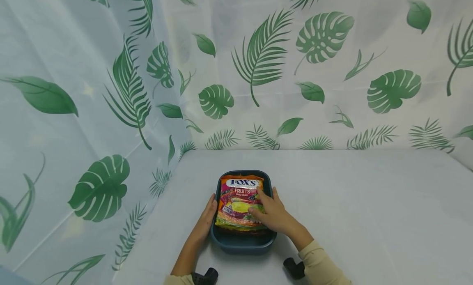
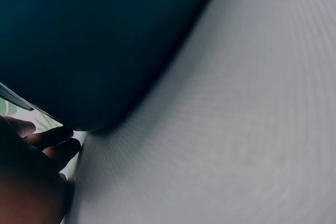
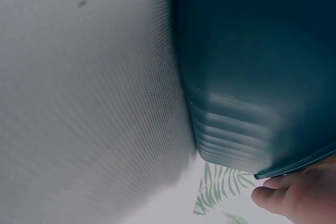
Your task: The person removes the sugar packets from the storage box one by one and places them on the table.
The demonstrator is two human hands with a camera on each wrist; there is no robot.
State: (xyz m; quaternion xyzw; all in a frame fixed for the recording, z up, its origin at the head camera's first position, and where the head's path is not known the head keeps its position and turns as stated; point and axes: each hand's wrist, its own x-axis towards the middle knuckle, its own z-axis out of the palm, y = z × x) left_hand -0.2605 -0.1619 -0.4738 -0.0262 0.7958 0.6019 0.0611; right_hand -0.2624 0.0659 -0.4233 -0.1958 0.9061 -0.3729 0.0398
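A dark teal plastic bin [image 1: 242, 249] stands on the white table, and a colourful candy bag [image 1: 240, 201] marked FOX'S FRUITS lies face up inside it. My left hand [image 1: 207, 219] rests along the bin's left side, fingers extended by the rim. In the left wrist view the left fingers [image 2: 60, 148] are beside the bin's outer wall. Over the bin's right rim reaches my right hand [image 1: 275, 213], its thumb and a finger laid on the right part of the bag. The right wrist view shows the bin's ribbed outer wall [image 3: 236, 124] above the table.
The white table [image 1: 351, 207] stretches to the right and behind the bin. Leaf-printed curtains [image 1: 258, 71] hang at the back and along the left side. A black wrist device [image 1: 294, 268] shows near the right sleeve.
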